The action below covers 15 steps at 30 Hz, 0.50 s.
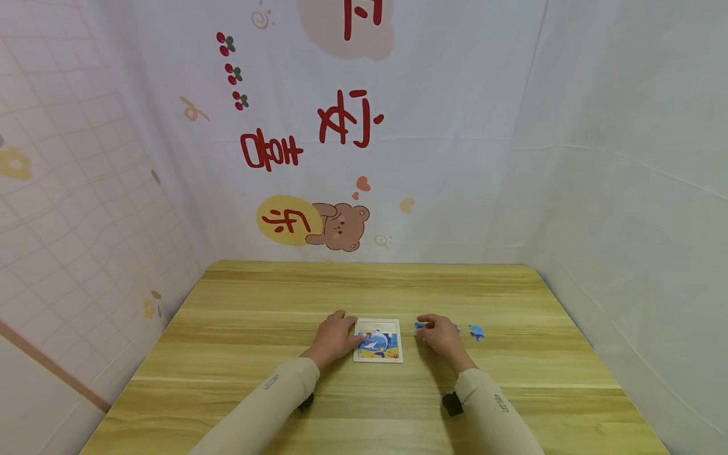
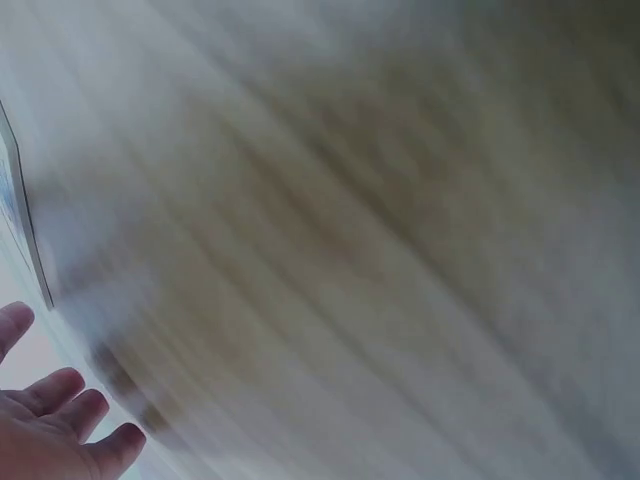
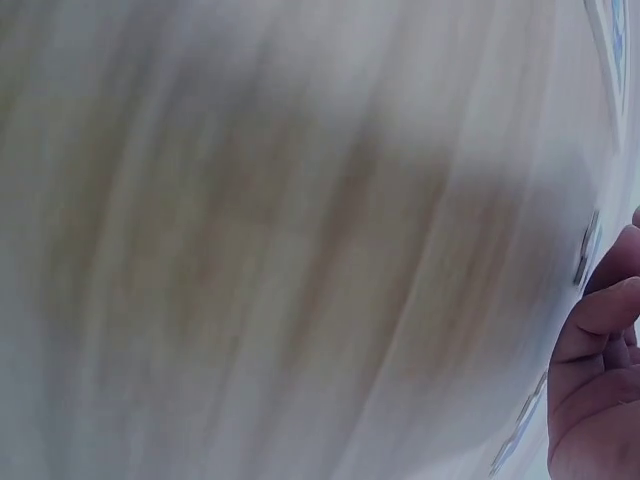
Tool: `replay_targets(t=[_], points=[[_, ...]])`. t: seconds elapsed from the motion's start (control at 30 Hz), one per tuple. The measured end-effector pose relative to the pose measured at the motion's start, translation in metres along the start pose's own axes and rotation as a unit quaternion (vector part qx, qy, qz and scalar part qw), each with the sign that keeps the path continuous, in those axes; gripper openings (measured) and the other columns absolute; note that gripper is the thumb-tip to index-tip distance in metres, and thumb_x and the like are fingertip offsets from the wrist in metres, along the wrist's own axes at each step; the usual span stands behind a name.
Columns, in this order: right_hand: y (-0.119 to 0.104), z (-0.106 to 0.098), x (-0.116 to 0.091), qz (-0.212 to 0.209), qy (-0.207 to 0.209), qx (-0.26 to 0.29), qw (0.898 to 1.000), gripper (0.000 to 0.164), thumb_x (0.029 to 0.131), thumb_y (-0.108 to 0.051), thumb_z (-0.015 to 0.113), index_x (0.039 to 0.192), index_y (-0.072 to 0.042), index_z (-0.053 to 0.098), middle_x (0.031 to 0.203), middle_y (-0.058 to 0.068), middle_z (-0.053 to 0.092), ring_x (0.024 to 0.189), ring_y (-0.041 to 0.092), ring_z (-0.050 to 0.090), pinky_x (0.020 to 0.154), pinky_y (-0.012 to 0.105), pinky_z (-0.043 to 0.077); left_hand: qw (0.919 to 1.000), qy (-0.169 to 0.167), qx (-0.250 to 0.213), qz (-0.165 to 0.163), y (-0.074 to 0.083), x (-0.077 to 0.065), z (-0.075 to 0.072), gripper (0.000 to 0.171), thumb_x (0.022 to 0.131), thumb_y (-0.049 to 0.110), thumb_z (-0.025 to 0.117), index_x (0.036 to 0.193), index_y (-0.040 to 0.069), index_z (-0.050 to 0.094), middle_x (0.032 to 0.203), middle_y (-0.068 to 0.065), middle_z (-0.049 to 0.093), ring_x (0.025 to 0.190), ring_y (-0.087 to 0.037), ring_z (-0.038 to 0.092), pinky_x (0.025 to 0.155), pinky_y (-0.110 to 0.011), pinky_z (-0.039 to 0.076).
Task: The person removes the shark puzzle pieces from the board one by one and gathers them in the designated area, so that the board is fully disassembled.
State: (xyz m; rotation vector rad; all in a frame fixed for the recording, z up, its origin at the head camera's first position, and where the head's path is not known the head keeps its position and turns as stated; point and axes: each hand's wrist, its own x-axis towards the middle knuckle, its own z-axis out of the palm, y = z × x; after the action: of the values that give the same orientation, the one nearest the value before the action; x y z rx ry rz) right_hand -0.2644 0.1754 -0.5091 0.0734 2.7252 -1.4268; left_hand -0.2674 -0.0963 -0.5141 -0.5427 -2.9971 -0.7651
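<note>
A small white-framed jigsaw puzzle board (image 1: 378, 360) with a blue sea-animal picture lies on the wooden table, its upper part without picture pieces. My left hand (image 1: 334, 340) rests at the board's left side, the thumb reaching over its edge. In the left wrist view the fingers of the left hand (image 2: 60, 425) are spread and relaxed. To the right of the board, my right hand (image 1: 440, 335) has bent fingers and thumb around a blue puzzle piece (image 1: 419, 325). Whether it pinches the piece cannot be told. The right wrist view shows the right hand (image 3: 600, 385) with curved fingers beside a piece (image 3: 588, 248).
Another blue puzzle piece (image 1: 476, 332) lies to the right of my right hand, with a further bit of blue partly hidden behind that hand. The wooden table (image 1: 364, 287) meets a printed white cloth (image 1: 455, 189) at the back, with cloth on both sides.
</note>
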Motion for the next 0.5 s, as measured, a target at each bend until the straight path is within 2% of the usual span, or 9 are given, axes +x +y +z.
replay_targets(t=[0.17, 0.5], points=[[-0.007, 0.009, -0.002, -0.016, -0.010, 0.016, 1.000, 0.032, 0.092, -0.006, 0.066, 0.122, 0.004, 0.066, 0.093, 0.011, 0.067, 0.067, 0.021, 0.060, 0.058, 0.030, 0.048, 0.9998, 0.009, -0.017, 0.009, 0.007, -0.002, 0.002, 0.051, 0.092, 0.032, 0.071, 0.130, -0.001, 0.063, 0.136, -0.029, 0.051, 0.126, -0.045, 0.048, 0.104, -0.057, 0.038], [-0.010, 0.025, -0.003, -0.046, -0.035, 0.003, 0.998, 0.028, 0.090, -0.009, 0.071, 0.116, -0.001, 0.071, 0.090, 0.006, 0.068, 0.069, 0.016, 0.059, 0.062, 0.032, 0.050, 0.9984, 0.044, 0.001, 0.035, 0.029, -0.012, 0.011, 0.046, 0.089, 0.036, 0.074, 0.122, 0.004, 0.069, 0.130, -0.026, 0.057, 0.122, -0.043, 0.053, 0.101, -0.058, 0.040]])
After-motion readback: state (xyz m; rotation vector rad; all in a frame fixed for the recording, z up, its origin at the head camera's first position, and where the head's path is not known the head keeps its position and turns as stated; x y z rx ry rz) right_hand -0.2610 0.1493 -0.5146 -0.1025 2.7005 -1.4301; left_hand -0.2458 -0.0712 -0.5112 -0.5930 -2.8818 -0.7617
